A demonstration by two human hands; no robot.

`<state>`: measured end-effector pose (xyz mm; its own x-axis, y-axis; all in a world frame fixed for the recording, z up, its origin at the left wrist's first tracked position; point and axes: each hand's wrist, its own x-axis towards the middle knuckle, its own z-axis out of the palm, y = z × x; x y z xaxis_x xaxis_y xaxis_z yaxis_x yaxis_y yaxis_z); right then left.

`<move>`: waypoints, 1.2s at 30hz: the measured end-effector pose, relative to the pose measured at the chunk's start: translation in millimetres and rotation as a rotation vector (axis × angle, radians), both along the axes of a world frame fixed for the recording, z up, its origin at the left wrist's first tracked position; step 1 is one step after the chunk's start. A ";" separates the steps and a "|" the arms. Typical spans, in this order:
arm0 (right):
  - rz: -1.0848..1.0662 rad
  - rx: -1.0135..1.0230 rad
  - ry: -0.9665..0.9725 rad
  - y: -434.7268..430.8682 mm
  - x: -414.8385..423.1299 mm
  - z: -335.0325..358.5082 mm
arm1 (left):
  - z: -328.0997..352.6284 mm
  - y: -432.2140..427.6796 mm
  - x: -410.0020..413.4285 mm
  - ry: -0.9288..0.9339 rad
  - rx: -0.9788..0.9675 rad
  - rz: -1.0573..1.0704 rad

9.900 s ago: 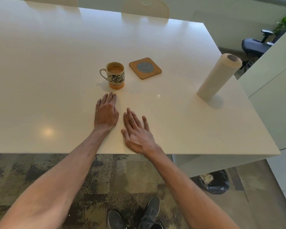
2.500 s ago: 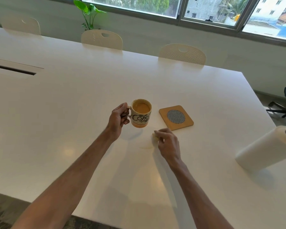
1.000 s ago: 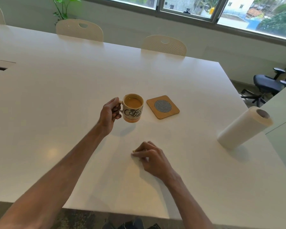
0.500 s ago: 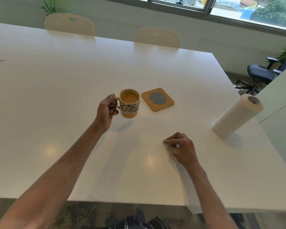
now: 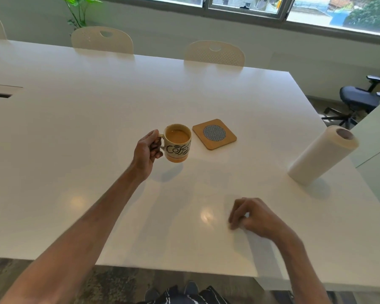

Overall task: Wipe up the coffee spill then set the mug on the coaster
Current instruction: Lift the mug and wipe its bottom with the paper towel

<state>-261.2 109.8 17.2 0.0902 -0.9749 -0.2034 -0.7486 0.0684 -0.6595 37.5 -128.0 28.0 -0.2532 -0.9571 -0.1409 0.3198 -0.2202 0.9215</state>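
Observation:
A cream mug (image 5: 177,143) with black lettering and an orange base holds milky coffee. My left hand (image 5: 147,152) grips its handle and holds it just above the white table (image 5: 97,119); its shadow falls below it. A square wooden coaster (image 5: 214,134) with a round grey mesh centre lies right beside the mug, to its right. My right hand (image 5: 253,216) rests near the table's front edge, fingers curled; nothing shows clearly in it. No coffee spill stands out on the glossy tabletop.
A paper towel roll (image 5: 323,155) stands tilted at the table's right edge. Two cream chairs (image 5: 214,54) sit at the far side. A dark office chair (image 5: 360,102) and a white cabinet are off to the right.
My right hand has slid right and back toward the front edge of the table. My left hand keeps the mug lifted next to the coaster.

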 end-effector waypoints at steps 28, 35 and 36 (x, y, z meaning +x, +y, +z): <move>-0.709 0.037 -1.148 -137.0 51.1 -23.7 | 9.2 24.6 -22.2 0.050 0.030 0.051; -0.779 -0.065 -1.073 -152.2 66.7 -15.2 | 12.5 24.5 -26.4 0.044 0.017 0.053; -0.784 -0.062 -1.099 -154.8 68.8 -15.8 | 12.7 24.7 -27.0 0.044 0.013 0.051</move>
<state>-192.4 -45.0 1.4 -0.4031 -0.8494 -0.3406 0.3862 0.1795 -0.9048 10.5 -103.3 40.7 -0.2102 -0.9671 -0.1430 0.3707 -0.2142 0.9037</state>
